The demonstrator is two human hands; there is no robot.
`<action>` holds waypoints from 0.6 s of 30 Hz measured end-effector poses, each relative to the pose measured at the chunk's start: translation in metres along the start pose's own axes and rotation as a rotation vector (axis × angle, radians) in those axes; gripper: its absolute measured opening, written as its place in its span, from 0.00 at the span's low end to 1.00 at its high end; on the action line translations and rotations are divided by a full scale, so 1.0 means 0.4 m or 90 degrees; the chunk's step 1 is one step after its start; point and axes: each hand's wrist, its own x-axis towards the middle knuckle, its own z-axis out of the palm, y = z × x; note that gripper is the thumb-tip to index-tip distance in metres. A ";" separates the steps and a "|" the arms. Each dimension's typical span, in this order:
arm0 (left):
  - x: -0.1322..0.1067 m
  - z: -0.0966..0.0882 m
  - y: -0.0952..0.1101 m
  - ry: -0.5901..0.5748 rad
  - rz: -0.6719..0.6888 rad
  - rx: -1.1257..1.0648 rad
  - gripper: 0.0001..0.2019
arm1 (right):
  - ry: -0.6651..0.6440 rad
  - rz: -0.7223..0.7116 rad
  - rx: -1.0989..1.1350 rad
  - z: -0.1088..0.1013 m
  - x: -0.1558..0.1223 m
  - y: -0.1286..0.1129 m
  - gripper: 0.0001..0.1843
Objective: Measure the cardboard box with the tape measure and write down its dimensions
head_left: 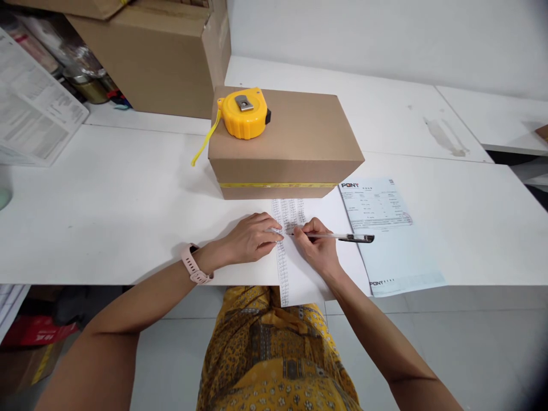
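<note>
My right hand [319, 245] is closed around a pen [351, 237] with a clear barrel and a black end. The pen's tip meets a white sheet of paper [308, 279] bearing columns of small handwriting. At the sheet's left edge lies my left hand [254, 237], its fingers curled in. A small pale piece shows between its fingertips, too small to name. Just beyond both hands stands a closed cardboard box [299, 128] with yellow tape along its front. A yellow tape measure [244, 114] sits on top of the box, its strap hanging over the left side.
A bluish printed form [394, 245] lies right of the sheet, partly beneath it and overhanging the table's front edge. A larger cardboard box [162, 63] stands at the back left on the white table [107, 211]. A printed panel [34, 103] leans at far left.
</note>
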 end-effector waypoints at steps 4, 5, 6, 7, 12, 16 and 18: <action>0.000 -0.001 0.000 0.005 0.000 -0.008 0.10 | 0.006 0.007 -0.001 0.001 0.001 -0.002 0.17; 0.000 -0.001 0.001 0.007 0.002 -0.009 0.10 | 0.007 0.006 0.000 0.001 0.001 0.000 0.17; 0.000 -0.001 0.001 0.008 0.003 -0.009 0.10 | 0.009 0.004 0.001 0.001 0.001 0.002 0.17; 0.001 -0.001 0.001 0.008 0.004 -0.008 0.10 | 0.011 0.002 0.000 0.001 0.001 0.004 0.17; 0.000 -0.004 0.002 -0.003 -0.005 -0.003 0.11 | 0.012 -0.004 -0.006 0.001 0.002 0.009 0.16; 0.000 -0.004 0.002 -0.008 -0.006 -0.004 0.11 | 0.009 -0.002 0.004 0.001 0.003 0.004 0.17; -0.001 -0.004 0.001 -0.010 -0.008 -0.005 0.11 | 0.011 0.000 0.002 0.001 0.003 0.004 0.17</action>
